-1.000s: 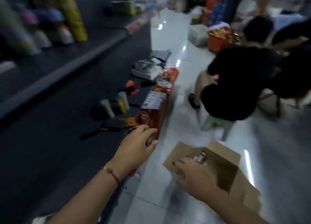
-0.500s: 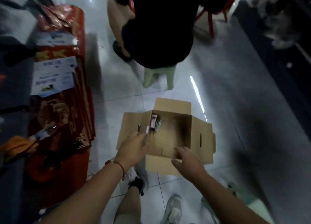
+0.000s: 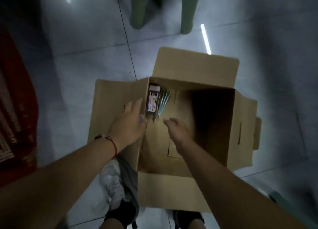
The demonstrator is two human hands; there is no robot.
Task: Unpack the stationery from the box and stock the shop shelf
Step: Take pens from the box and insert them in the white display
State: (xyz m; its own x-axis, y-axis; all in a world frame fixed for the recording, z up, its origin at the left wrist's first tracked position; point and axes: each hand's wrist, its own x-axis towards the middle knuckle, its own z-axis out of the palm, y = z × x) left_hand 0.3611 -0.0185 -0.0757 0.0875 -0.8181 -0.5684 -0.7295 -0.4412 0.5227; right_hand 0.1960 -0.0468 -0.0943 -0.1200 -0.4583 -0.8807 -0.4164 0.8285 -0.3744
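Note:
An open cardboard box point(image 3: 222, 72) stands on the tiled floor between my feet, flaps spread. Inside, against its left wall, lie a dark pack with a pink label point(image 3: 152, 99) and a few green pens or pencils point(image 3: 164, 100) beside it. My left hand point(image 3: 130, 124) reaches over the left flap, fingers straight, tips at the box's left wall near the pack. My right hand point(image 3: 177, 128) is down inside the box, fingers loosely curled, holding nothing, just below the pens.
A green plastic stool point(image 3: 162, 7) stands on the floor beyond the box. Red packaged goods point(image 3: 15, 118) lie along the left edge. My white shoe point(image 3: 111, 180) is at the box's near-left corner.
The view has swung from the shelf down onto the box and come closer. My right hand left the near wall and went inside; my left hand slid along the left flap toward the pack.

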